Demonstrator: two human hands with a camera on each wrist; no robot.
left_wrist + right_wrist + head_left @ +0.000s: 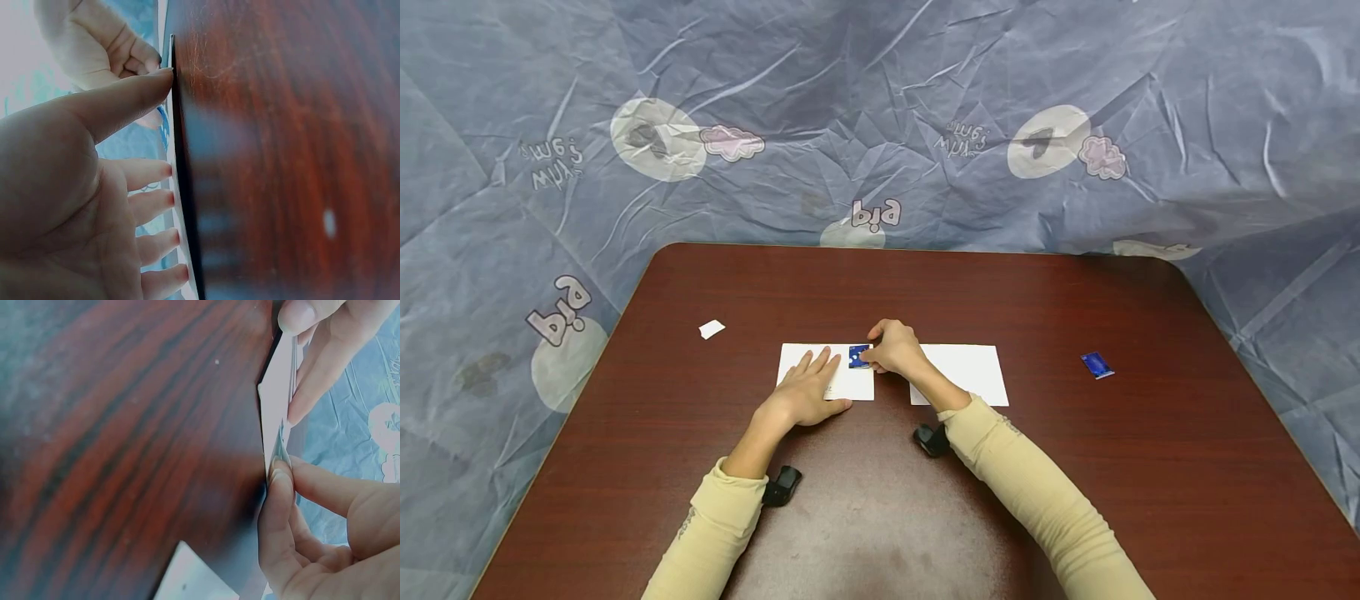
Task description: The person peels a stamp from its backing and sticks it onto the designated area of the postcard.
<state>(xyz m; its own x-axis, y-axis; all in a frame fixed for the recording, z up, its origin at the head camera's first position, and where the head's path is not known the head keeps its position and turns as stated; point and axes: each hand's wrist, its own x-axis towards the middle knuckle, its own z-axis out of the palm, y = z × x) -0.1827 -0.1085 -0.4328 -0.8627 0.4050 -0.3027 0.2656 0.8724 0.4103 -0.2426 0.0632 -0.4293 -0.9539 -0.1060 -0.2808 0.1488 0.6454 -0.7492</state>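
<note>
My left hand [805,393] rests with spread, straight fingers on the left white sheet [859,389], its thumb by the near edge. A small blue patterned card [856,355] lies on that sheet near its right edge. At the card's right side, my right hand [897,348] pinches its edge between thumb and forefinger. In the right wrist view, the card's thin edge [280,447] tilts up from the white sheet at the fingertips. Whether the card is stuck to the sheet I cannot tell. A second white sheet [966,375] lies flat to the right, under the right forearm.
On the brown table [1000,300], a small white scrap [711,329] lies at the far left. Another small blue piece [1097,365] lies off to the right. Behind the table hangs a wrinkled grey-blue printed cloth [820,108].
</note>
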